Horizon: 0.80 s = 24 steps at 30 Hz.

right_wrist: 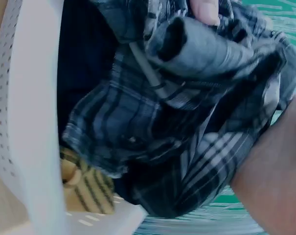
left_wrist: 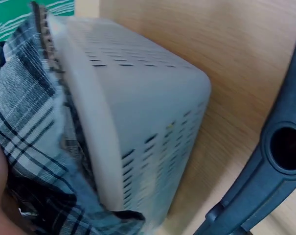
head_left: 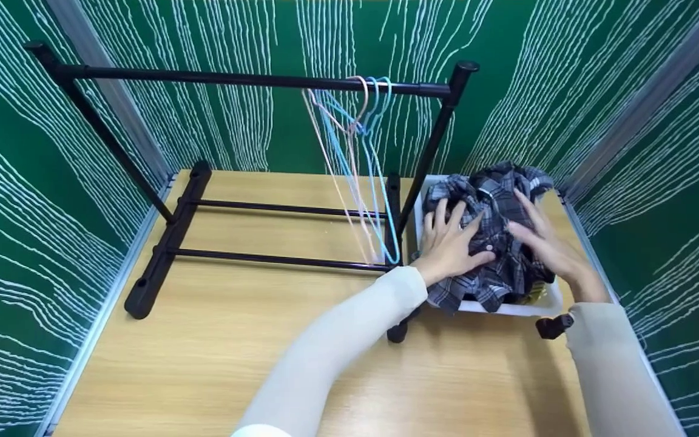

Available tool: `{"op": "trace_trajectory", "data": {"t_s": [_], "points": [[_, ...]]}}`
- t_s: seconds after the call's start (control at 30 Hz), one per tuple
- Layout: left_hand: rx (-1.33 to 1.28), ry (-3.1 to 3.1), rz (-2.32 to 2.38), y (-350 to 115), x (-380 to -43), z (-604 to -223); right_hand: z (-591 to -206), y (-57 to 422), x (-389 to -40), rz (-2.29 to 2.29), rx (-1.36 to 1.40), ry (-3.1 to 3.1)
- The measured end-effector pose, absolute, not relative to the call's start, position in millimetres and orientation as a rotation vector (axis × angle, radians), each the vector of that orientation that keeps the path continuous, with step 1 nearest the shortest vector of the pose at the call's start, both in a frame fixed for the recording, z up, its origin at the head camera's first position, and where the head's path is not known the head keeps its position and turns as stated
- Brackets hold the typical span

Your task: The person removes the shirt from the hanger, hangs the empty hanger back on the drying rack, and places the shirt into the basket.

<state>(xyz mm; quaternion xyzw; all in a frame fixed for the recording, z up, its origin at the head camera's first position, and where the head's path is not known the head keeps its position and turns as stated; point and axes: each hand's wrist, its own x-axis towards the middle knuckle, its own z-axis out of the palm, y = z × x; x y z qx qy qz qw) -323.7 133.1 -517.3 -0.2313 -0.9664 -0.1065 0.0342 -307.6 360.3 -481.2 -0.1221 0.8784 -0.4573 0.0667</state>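
A dark plaid shirt [head_left: 498, 200] lies bunched on top of a white perforated basket [left_wrist: 152, 93], partly spilling over its near rim. My left hand [head_left: 449, 246] rests on the shirt's left side with its fingers spread. On the other side my right hand [head_left: 547, 246] touches the cloth, its fingers extended. Plaid fabric [left_wrist: 25, 107] drapes past the rim in the left wrist view. Beneath the shirt, a yellow cloth with dark stripes [right_wrist: 91, 188] shows in the basket. The rest of the basket's contents are hidden.
A black garment rack [head_left: 252, 79] stands left of the basket, with its right foot close beside it. Several pink and blue hangers [head_left: 380, 176] hang near the bar's right end. Green white-lined panels [head_left: 677, 182] enclose the wooden table [head_left: 234, 358].
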Motion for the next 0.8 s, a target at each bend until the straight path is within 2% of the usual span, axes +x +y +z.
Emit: {"op": "trace_trajectory", "data": {"t_s": [0.17, 0.4, 0.8], "points": [[-0.746, -2.99, -0.242, 131.8, -329.3, -523.7, -496.7, 349.0, -322.1, -1.042, -0.326, 2.906], [-0.868, -3.039, -0.226, 126.2, -337.7, -531.0, -515.1, 343.3, -336.0, -0.842, -0.31, 2.914], [-0.792, -3.291, -0.317, 148.1, -344.4, -554.1, -535.3, 344.0, -355.3, -0.604, -0.307, 2.785]]}}
